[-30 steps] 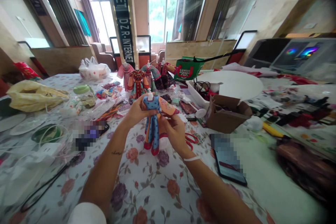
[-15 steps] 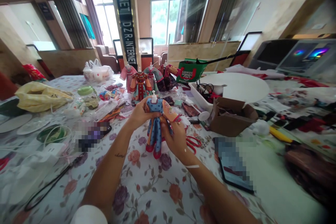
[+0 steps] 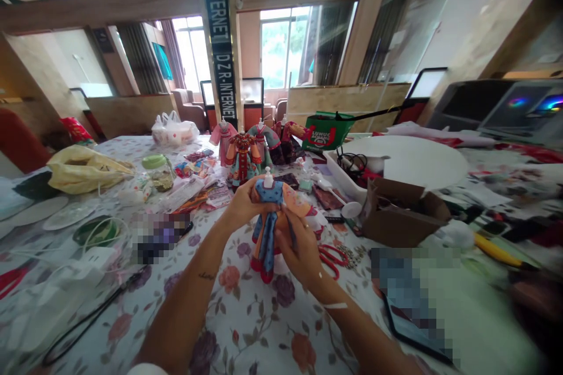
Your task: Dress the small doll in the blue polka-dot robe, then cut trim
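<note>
Between my hands, above the flowered tablecloth [image 3: 259, 316], is a headless doll [image 3: 269, 193] in a blue top, peach sleeve and blue trousers with red feet. A white neck peg sticks up from its collar. My left hand [image 3: 241, 205] is closed around the doll's upper side, thumb across its waist. My right hand [image 3: 301, 249] pinches the doll's clothing at the hip, under the peach sleeve; the exact fold between its fingertips is hidden. Just beyond stand several dressed headless dolls [image 3: 243, 161]. Red-handled scissors [image 3: 333, 261] lie right of my right hand.
On the right are an open cardboard box [image 3: 396, 217], a white tray [image 3: 347, 181] with cables and a phone [image 3: 409, 316]. To the left lie a lidded jar [image 3: 158, 173], a yellow bag [image 3: 83, 167], a dark phone [image 3: 165, 237] and white cables. A green bag [image 3: 328, 132] stands behind.
The camera view has tilted up, so the scene sits lower and slightly right. Both hands still hold the doll; my right fingers have shifted a little at its hip.
</note>
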`<state>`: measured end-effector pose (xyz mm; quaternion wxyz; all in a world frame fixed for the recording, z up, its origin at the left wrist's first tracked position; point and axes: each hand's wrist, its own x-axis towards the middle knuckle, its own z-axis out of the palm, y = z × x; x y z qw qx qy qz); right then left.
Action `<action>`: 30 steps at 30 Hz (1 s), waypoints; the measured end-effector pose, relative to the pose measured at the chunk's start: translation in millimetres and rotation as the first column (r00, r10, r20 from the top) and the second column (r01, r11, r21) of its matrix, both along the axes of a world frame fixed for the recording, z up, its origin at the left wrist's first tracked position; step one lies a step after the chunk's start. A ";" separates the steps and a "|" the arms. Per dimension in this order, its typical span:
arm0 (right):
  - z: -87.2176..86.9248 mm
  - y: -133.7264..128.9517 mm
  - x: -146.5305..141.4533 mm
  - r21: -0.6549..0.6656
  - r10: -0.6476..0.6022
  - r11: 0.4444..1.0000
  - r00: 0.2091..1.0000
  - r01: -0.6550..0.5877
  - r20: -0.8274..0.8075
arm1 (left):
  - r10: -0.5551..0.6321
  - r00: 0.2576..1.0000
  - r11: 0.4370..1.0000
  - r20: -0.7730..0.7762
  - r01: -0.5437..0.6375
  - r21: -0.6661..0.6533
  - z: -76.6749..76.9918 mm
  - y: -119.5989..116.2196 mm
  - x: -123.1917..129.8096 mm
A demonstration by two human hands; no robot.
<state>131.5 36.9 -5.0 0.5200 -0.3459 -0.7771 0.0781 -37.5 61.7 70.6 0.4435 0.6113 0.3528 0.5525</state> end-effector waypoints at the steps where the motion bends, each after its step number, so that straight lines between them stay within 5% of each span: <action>1: -1.6 -0.9 0.9 0.008 -0.005 1.000 1.000 0.005 0.007 | -0.016 1.000 1.000 0.002 0.016 -0.009 0.6 -1.7 0.6; 9: -20.3 -15.7 12.4 0.042 -0.034 0.999 0.999 0.033 0.011 | -0.067 0.991 0.998 -0.113 0.068 0.012 6.0 -20.1 8.2; 16: -29.7 -15.0 41.4 -0.133 -0.076 0.990 0.981 0.053 -0.176 | -0.121 0.986 0.990 -0.112 0.128 0.060 7.5 -26.1 1.9; 25: -1.4 -22.8 66.2 -0.314 0.099 0.929 0.947 -0.197 -0.304 | -0.017 0.993 0.971 -0.120 0.045 0.235 23.9 -34.1 13.2; 30: 44.8 -39.1 74.5 -0.167 0.062 0.977 0.921 -0.135 -0.385 | 0.054 0.989 0.989 -0.138 -0.034 0.143 26.4 -32.9 16.8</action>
